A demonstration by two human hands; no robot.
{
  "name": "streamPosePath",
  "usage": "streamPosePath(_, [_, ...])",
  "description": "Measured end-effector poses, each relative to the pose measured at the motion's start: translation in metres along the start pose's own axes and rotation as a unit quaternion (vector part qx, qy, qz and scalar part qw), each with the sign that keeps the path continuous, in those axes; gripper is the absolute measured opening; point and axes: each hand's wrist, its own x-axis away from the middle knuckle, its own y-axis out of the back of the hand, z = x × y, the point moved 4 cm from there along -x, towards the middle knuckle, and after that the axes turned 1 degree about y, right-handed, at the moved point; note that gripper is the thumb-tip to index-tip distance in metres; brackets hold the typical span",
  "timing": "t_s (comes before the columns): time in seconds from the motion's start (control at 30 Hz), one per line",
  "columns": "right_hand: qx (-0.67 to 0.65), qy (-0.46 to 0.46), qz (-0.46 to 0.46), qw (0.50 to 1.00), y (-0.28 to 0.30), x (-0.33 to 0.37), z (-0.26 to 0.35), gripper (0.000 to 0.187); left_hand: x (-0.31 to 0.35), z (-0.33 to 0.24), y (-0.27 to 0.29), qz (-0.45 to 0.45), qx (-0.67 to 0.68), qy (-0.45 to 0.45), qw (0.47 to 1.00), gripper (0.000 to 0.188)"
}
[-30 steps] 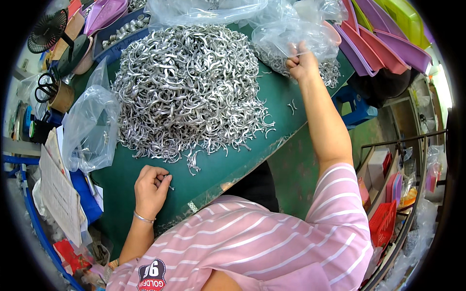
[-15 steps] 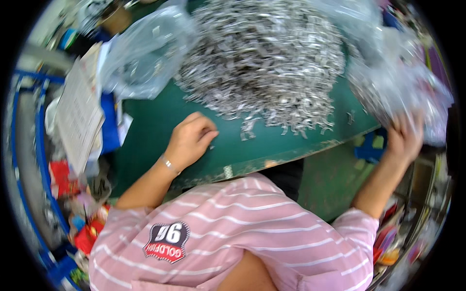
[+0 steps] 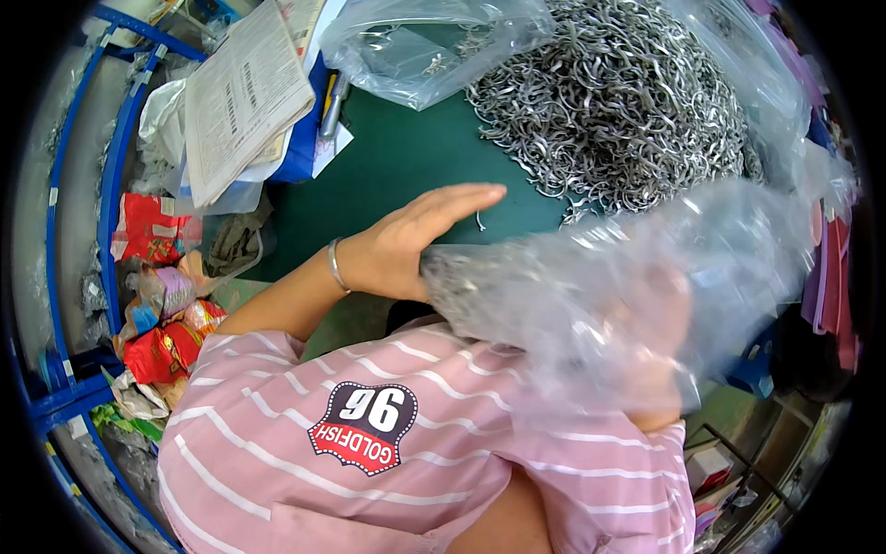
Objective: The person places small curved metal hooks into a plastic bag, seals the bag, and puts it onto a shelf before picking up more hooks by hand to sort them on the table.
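My left hand (image 3: 411,235), with a metal bangle at the wrist, is open with its fingers stretched out. Its palm side is against the left end of a clear plastic bag (image 3: 572,268), where small grey pieces show through. Through the blurred film, my right hand (image 3: 651,309) appears to grip this bag in front of my chest; its fingers are smeared. Beyond the bag, a big heap of small curved silvery metal pieces (image 3: 628,102) lies on the green tabletop (image 3: 397,157). One loose curved piece (image 3: 480,222) is close to my left fingertips.
Another clear plastic bag (image 3: 415,60) lies at the heap's left, and more clear plastic (image 3: 757,65) at its right. Folded newspapers (image 3: 245,102) lie by a blue folder (image 3: 305,152) and pens. A blue metal rack (image 3: 111,212) and red packets (image 3: 152,226) stand at the left.
My right hand has swung in from the far right, bringing the clear bag across in front of me. My left hand has opened from a curled shape and met the bag. The view has turned right.
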Motion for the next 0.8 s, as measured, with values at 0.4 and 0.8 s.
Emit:
streamPosePath(0.4, [0.384, 0.041, 0.070, 0.920, -0.068, -0.102, -0.005, 0.017, 0.083, 0.032, 0.018, -0.156, -0.133, 0.355, 0.912, 0.037])
streamPosePath(0.8, [0.879, 0.293, 0.035, 0.376, -0.009, -0.096, -0.010, 0.008, 0.109, 0.042, 0.044, -0.312, 0.210, 0.358, 0.855, 0.031])
